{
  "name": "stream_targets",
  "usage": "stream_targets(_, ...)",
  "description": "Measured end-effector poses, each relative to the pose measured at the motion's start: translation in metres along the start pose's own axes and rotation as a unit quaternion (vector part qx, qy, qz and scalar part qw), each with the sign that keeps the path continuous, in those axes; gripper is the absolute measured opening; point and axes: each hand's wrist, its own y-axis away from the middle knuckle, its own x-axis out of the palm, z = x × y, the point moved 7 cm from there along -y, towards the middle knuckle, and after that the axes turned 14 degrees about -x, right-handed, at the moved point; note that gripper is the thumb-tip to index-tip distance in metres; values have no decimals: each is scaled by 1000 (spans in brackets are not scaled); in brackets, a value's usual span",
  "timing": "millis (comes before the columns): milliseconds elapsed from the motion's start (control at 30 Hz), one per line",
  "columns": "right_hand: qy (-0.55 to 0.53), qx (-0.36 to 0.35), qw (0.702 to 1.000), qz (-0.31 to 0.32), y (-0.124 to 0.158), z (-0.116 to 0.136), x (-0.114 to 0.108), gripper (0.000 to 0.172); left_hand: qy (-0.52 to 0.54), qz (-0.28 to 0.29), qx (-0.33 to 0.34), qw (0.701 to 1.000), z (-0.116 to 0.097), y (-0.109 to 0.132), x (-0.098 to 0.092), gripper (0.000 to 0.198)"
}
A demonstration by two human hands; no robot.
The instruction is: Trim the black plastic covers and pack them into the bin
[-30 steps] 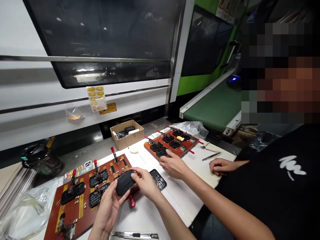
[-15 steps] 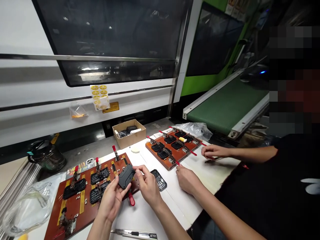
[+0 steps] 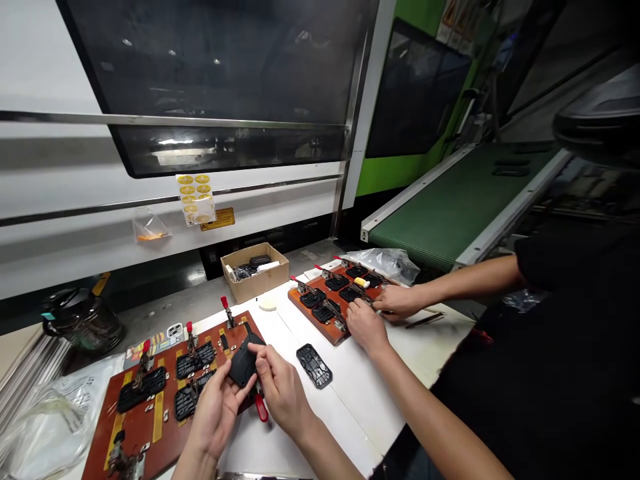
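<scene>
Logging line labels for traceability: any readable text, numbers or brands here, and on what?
No text is legible.
Yellow warning label on white machine panel: too small to read.
Sheet of round gold stickers: too blurred.
Posters on green wall: too blurred.

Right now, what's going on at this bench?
A person's left hand and right hand hold a black plastic part over a wooden board fitted with red-handled clamps. A loose black frame lies on the white bench beside it. A co-worker's hands are at the edge of a second wooden board.
</scene>
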Motion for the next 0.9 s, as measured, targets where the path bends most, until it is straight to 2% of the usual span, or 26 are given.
stream_targets(233, 50, -37, 996, 59, -3, 9, 18, 24, -14, 3, -1, 1000, 2, 1, -1, 17)
stream_targets(467, 94, 12, 995, 28, -9, 1, -1, 29, 2, -2, -3, 1000, 3, 5, -1, 15)
stream_targets(667, 65, -85, 988, 115, 8, 20, 25, 27, 23, -2, -13, 1000, 3, 5, 5, 17)
stream_targets(900, 66, -83, 988, 113, 17, 20, 31, 29, 42, -14, -17, 999, 4, 5, 3, 19)
